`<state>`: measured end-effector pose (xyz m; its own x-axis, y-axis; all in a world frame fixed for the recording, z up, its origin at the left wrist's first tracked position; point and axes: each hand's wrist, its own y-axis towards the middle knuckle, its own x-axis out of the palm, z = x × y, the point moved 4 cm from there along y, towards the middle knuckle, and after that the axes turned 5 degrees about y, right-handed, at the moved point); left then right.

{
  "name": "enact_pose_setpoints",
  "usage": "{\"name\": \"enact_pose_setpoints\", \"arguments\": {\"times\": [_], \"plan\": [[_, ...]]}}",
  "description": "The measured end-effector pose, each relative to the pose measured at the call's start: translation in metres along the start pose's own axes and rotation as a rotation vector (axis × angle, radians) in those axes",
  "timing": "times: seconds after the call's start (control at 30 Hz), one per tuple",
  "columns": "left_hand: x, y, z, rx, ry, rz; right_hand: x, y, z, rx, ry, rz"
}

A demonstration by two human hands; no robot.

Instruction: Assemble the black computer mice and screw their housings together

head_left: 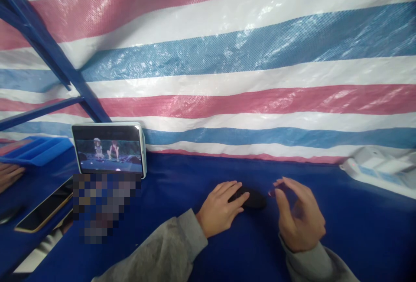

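A black, rounded object shaped like a computer mouse (256, 199) lies on the blue table surface. My left hand (222, 206) grips its left end, thumb on the near side and fingers over the far side. To the right of it, my right hand (300, 215) is raised with thumb and fingertips pinched together. Between those tips shows a small dark reddish piece (271, 193), too blurred to name. A short gap parts that piece from the mouse.
At the left a phone showing a cartoon (110, 150) stands upright. Nearby are a blue divided tray (39, 150), a flat dark phone (47, 206) and another person's hand (9, 176). A white power strip (380, 173) lies right. Striped sheeting (240, 100) hangs behind.
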<state>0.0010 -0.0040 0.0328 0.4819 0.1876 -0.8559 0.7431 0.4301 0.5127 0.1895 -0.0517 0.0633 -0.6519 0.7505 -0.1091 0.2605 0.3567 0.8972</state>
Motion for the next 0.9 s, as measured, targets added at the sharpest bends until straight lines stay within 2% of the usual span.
{"name": "enact_pose_setpoints", "arguments": {"times": [0.23, 0.47, 0.9], "plan": [[0.0023, -0.0004, -0.0004, -0.003, -0.004, 0.006, -0.0007, -0.0034, 0.0036, 0.052, 0.065, -0.005], [0.0014, -0.0002, -0.0007, -0.007, -0.008, -0.007, -0.0011, 0.0032, -0.0027, -0.032, -0.036, 0.002], [0.0046, -0.0018, -0.0021, -0.016, -0.013, -0.012, -0.001, -0.0003, 0.0009, 0.006, 0.012, -0.034]]}}
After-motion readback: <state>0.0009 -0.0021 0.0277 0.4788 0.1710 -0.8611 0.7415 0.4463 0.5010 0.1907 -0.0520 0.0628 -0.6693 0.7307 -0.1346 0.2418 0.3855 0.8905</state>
